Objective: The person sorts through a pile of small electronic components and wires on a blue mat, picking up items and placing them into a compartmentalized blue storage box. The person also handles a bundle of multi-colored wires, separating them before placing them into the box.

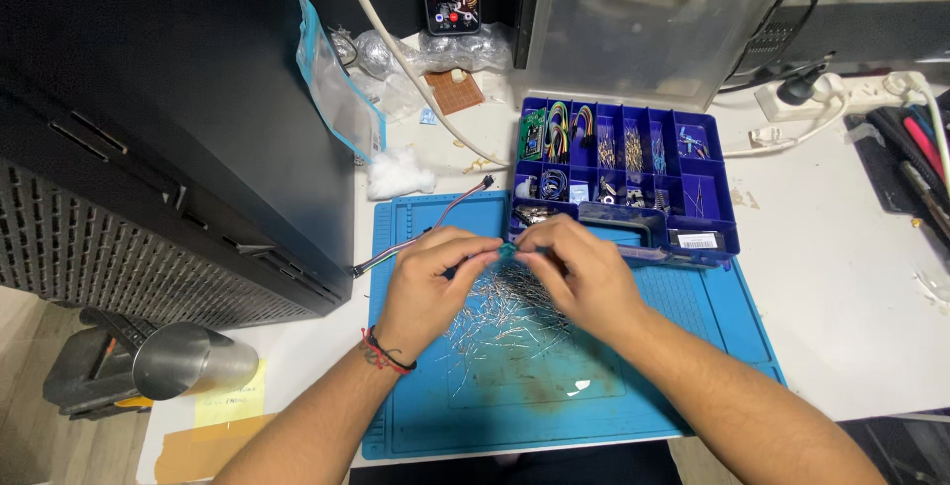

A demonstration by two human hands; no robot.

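Head view looks straight down on both my hands meeting over a blue silicone work mat [693, 317]. My left hand [430, 282] and right hand [584, 272] each pinch one end of a tiny teal component [509, 248] between fingertips, held up off the mat so I can work it closely. Below lies a loose heap of thin silvery wire leads [505, 317], kept on the mat within easy reach. A blue plastic compartment box [714, 238] of small parts sits just behind, touching the mat's far edge.
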